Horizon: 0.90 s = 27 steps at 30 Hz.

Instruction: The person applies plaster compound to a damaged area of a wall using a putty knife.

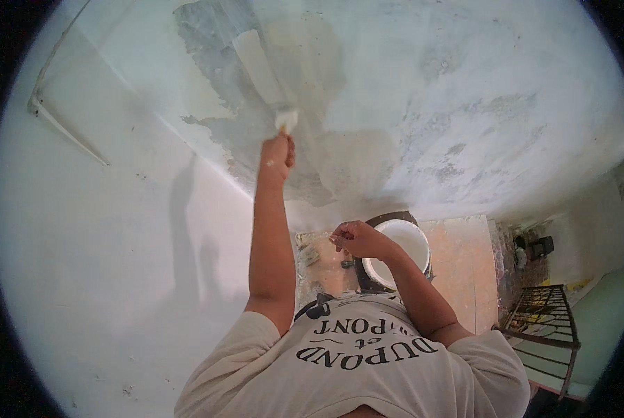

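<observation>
My left hand (277, 155) is raised to the wall at arm's length, closed around the handle of a paintbrush (286, 120). White bristles, slightly blurred, meet the wall (367, 90) over a grey, peeled patch. A fresh white stroke (259, 68) runs up and to the left from the brush. My right hand (353, 239) hovers at chest height with its fingers curled in, and I see nothing in them. Below and behind it is a round white bucket (413, 245), partly hidden by my right forearm.
Pale wall (110, 230) stands close on my left, with a thin pipe or cable (71, 132) high on it. Light tiles (461, 258) cover the floor, with small items left of the bucket. A dark metal railing (545, 317) and some clutter are at the right.
</observation>
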Each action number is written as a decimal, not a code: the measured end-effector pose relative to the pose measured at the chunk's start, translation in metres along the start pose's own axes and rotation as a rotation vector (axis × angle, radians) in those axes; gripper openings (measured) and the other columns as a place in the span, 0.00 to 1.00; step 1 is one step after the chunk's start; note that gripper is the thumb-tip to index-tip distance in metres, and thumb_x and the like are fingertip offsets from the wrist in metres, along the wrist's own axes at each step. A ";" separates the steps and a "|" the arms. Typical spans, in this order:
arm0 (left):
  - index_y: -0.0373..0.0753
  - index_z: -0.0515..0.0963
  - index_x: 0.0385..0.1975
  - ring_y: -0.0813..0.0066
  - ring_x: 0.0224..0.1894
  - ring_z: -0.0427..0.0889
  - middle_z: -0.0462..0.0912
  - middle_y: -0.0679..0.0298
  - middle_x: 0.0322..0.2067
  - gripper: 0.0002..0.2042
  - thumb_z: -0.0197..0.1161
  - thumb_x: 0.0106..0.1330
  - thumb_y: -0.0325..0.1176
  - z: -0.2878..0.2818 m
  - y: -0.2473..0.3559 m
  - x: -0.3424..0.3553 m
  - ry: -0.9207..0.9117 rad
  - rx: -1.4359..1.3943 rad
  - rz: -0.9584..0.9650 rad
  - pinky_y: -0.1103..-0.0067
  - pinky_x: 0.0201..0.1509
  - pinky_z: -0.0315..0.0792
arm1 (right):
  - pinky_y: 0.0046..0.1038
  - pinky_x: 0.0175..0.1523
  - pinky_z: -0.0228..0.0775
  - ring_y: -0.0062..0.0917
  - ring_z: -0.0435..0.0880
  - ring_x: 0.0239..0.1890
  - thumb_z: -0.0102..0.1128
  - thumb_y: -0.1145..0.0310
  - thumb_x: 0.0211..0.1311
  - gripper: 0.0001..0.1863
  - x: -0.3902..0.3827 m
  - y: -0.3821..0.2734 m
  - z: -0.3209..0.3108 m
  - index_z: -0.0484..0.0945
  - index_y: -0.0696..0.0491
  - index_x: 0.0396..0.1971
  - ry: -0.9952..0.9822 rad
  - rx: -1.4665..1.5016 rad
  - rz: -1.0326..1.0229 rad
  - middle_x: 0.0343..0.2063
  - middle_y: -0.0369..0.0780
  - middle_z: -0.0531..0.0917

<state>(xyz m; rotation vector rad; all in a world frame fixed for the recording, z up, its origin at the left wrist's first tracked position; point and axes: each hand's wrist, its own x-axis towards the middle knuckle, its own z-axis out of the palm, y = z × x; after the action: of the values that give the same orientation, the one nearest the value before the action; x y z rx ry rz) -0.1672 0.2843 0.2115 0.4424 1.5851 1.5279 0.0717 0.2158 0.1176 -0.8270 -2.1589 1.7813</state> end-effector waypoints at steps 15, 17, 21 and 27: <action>0.39 0.69 0.28 0.81 0.17 0.62 0.66 0.71 0.18 0.12 0.48 0.67 0.41 -0.010 0.098 -0.086 -0.512 -0.312 0.363 0.83 0.22 0.59 | 0.21 0.26 0.69 0.19 0.77 0.25 0.47 0.63 0.66 0.13 0.015 -0.066 -0.011 0.72 0.58 0.38 0.127 0.212 -0.120 0.24 0.37 0.78; 0.38 0.71 0.31 0.79 0.21 0.68 0.70 0.69 0.21 0.15 0.50 0.66 0.45 -0.015 0.051 -0.094 -0.535 -0.351 0.358 0.83 0.26 0.63 | 0.23 0.26 0.70 0.21 0.77 0.23 0.45 0.63 0.66 0.14 0.016 -0.066 -0.006 0.71 0.59 0.38 0.161 0.308 -0.171 0.23 0.38 0.78; 0.38 0.73 0.35 0.80 0.24 0.72 0.76 0.67 0.26 0.17 0.50 0.66 0.48 -0.013 -0.027 -0.099 -0.371 -0.137 0.412 0.83 0.25 0.65 | 0.22 0.29 0.70 0.19 0.76 0.27 0.38 0.61 0.70 0.16 0.023 -0.075 0.001 0.69 0.58 0.42 0.234 0.522 -0.222 0.27 0.38 0.76; 0.40 0.74 0.37 0.86 0.19 0.68 0.73 0.71 0.23 0.15 0.48 0.68 0.46 -0.017 -0.062 -0.109 -0.352 0.091 0.166 0.85 0.18 0.62 | 0.21 0.30 0.68 0.17 0.73 0.25 0.34 0.58 0.71 0.19 0.043 -0.078 0.016 0.68 0.57 0.45 0.282 0.750 -0.245 0.28 0.35 0.75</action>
<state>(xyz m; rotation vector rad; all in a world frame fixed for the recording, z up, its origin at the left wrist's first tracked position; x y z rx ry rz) -0.1003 0.1800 0.1873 0.8627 1.3697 1.4095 0.0069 0.2178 0.1808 -0.5429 -1.1986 1.9687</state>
